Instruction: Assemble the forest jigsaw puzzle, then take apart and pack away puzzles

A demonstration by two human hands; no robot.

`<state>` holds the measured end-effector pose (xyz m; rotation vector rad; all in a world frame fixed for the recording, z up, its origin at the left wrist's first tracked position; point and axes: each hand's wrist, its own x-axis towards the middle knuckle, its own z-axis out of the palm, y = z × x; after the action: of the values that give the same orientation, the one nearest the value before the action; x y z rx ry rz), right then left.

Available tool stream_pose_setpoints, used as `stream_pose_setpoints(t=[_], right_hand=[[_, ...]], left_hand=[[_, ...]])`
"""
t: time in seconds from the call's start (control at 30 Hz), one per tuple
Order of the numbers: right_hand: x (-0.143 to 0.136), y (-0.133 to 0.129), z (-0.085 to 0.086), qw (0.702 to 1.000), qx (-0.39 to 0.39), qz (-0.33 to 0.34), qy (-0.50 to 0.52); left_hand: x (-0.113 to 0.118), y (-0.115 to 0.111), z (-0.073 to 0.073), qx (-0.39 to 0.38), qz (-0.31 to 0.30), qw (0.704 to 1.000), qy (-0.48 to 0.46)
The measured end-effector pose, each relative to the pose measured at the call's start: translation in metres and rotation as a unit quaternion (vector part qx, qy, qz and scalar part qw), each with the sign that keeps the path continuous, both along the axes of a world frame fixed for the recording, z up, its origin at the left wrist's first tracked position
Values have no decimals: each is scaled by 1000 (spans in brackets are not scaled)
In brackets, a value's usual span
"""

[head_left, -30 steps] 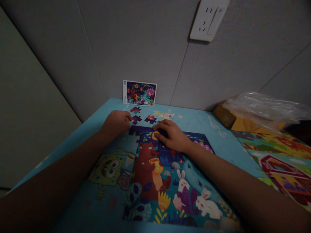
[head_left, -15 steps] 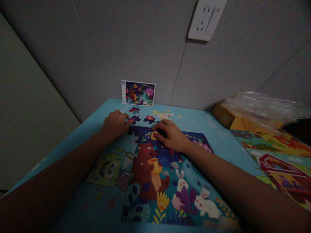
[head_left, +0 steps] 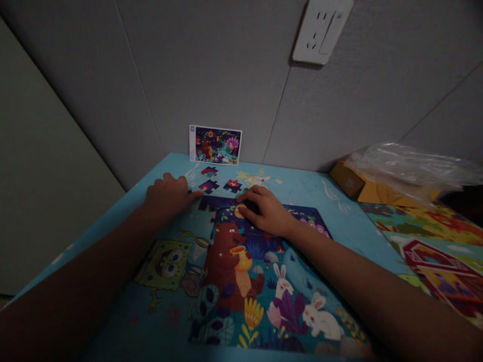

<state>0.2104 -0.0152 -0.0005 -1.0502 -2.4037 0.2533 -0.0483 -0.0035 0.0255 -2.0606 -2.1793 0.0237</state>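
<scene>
A partly assembled jigsaw puzzle (head_left: 260, 286) lies on the blue table, showing a brown bear, white rabbits and flowers. My right hand (head_left: 266, 211) rests on its upper part, fingers bent, with a gap between thumb and forefinger. What lies under the palm is hidden. At the puzzle's upper left corner is my left hand (head_left: 168, 198), its thumb stretched to the right and its fingers curved; I see nothing held in it. Just beyond lie loose pieces: a dark blue puzzle piece (head_left: 209, 186), a red-patterned puzzle piece (head_left: 232, 186) and a farther puzzle piece (head_left: 209, 172).
A small picture card (head_left: 216, 146) leans against the grey wall behind the pieces. On the right stand a yellow-brown box (head_left: 350, 181) and a clear plastic bag (head_left: 407, 163), with a colourful picture sheet (head_left: 441, 256) in front. The blue tabletop (head_left: 302, 188) carries printed cartoon figures.
My left hand has drawn back slightly to the left, away from the dark blue loose piece, which now shows more fully. My right hand stays in place.
</scene>
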Motion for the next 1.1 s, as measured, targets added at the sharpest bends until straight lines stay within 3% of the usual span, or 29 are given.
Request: stream_pose_setpoints(t=[0.13,0.4,0.6,0.73,0.83,0.97,1.1], right_hand=[[0,0,0,1000,-3,-2,0],[0,1,-1,1000,0,0,1],[0,1,-2,1000,2,1,-2],[0,1,-1,1000,6,3,1],[0,0,1,1000,6,2,23],[-2,-3,5,997,22,45,65],[-4,-3,5,995,21,82,49]], left_hand=[[-4,-1,5,-30,-10,999,-4],[-5,12,-1,-11,-30,997,-74],[4,10,9,65,-29,982,-174],[16,3,9,135,-114,919,-352],[26,-3,2,82,-219,869,-435],[31,-8,-5,26,-321,855,-406],[30,-10,-3,35,-338,861,-378]])
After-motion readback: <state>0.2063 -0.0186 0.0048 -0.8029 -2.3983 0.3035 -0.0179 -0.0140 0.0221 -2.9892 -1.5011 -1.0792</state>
